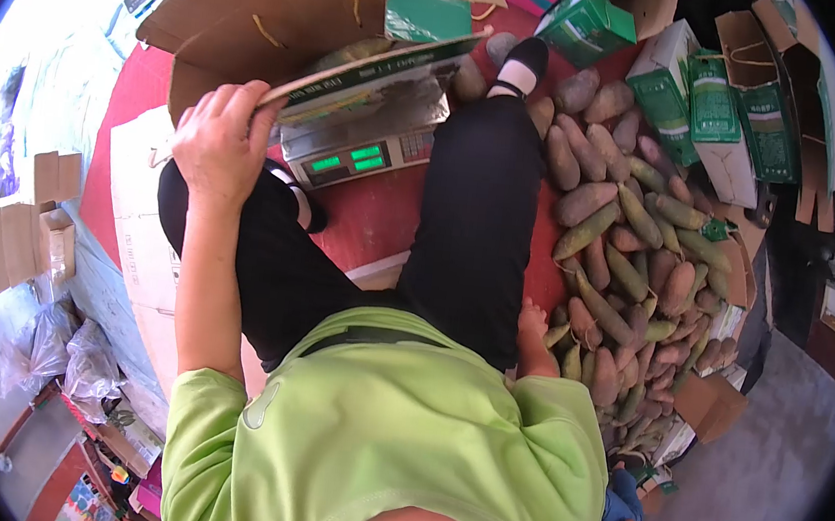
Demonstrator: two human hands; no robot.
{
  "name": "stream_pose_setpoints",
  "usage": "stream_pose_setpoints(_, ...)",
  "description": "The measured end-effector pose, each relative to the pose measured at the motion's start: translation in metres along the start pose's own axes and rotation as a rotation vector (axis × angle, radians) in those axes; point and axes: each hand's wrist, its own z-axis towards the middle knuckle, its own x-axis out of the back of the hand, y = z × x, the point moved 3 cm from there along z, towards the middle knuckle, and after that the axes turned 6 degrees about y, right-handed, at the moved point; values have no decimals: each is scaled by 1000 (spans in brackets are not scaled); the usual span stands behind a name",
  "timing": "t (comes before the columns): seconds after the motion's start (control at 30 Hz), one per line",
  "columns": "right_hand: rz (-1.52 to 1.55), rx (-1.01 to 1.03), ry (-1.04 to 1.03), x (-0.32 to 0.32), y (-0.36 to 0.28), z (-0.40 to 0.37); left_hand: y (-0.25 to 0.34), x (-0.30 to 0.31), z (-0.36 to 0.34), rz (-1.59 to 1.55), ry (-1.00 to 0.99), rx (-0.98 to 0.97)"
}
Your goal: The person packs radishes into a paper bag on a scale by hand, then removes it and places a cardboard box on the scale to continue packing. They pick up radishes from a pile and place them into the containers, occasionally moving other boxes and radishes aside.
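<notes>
My left hand [218,141] is closed over the near edge of an open cardboard box [250,13], thumb on one side of the wall. The box has yellow cord handles and a printed green-and-white side, and a few root vegetables [357,51] show inside it. Beneath its near side is a digital scale [357,160] with lit green displays. Low beside my right thigh, my right hand [532,324] shows only in part, its fingers mostly hidden. It is close to a heap of long green and reddish root vegetables [618,270].
Several green-and-white cartons [665,88] stand beyond the heap. Flattened cardboard [146,204] lies left of my leg on the red surface [387,212]. Plastic bags [91,365] are at the lower left. Part of another person [619,511] shows at the lower right.
</notes>
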Motion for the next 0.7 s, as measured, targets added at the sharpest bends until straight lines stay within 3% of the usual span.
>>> stream_pose_setpoints(0.17,221,50,222,49,-10,31,3,11,-1,-100,0,-67)
stream_pose_setpoints(0.3,572,345,620,164,-52,18,5,15,-1,-139,11,-117)
stream_pose_setpoints(0.43,711,663,893,296,-101,-30,8,16,-1,-153,104,-207)
stream_pose_setpoints(0.57,628,957,1160,412,-152,-96,7,16,1,-162,104,-207)
stream_pose_setpoints(0.7,543,1182,1260,479,-213,-151,6,16,1,-190,56,-152)
